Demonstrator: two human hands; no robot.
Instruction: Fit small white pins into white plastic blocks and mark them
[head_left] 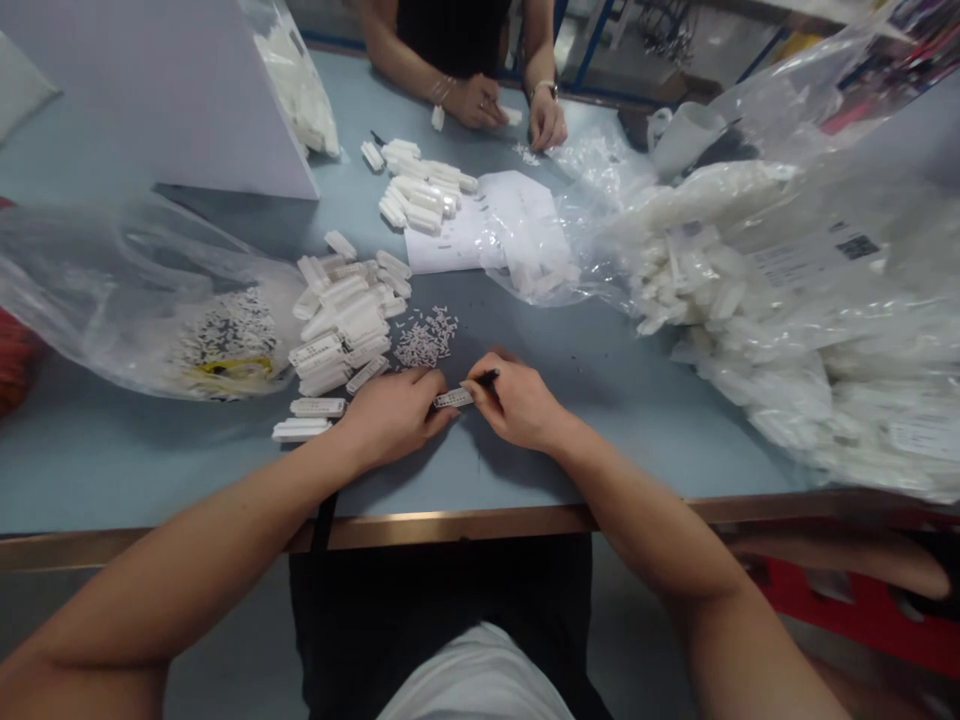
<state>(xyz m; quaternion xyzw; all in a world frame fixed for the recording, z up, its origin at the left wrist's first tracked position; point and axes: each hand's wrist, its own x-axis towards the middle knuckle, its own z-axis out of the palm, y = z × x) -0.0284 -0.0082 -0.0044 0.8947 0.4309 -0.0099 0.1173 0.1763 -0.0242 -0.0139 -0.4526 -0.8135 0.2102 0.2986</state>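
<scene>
A white plastic connector block (454,398) lies between my hands, low on the blue-grey table. My left hand (394,415) grips its left end. My right hand (517,402) pinches a thin black tool (487,378), its tip at the block. Just beyond my hands sits a heap of similar white blocks (337,325), with a small pile of tiny white pins (425,338) beside it. Two white blocks (301,430) lie near my left wrist.
A co-worker's hands (495,110) work across the table by more white blocks (420,185) and a paper sheet (480,222). Bulging plastic bags of white parts (750,300) fill the right side. Another bag (142,300) lies left. A white board (172,90) stands far left.
</scene>
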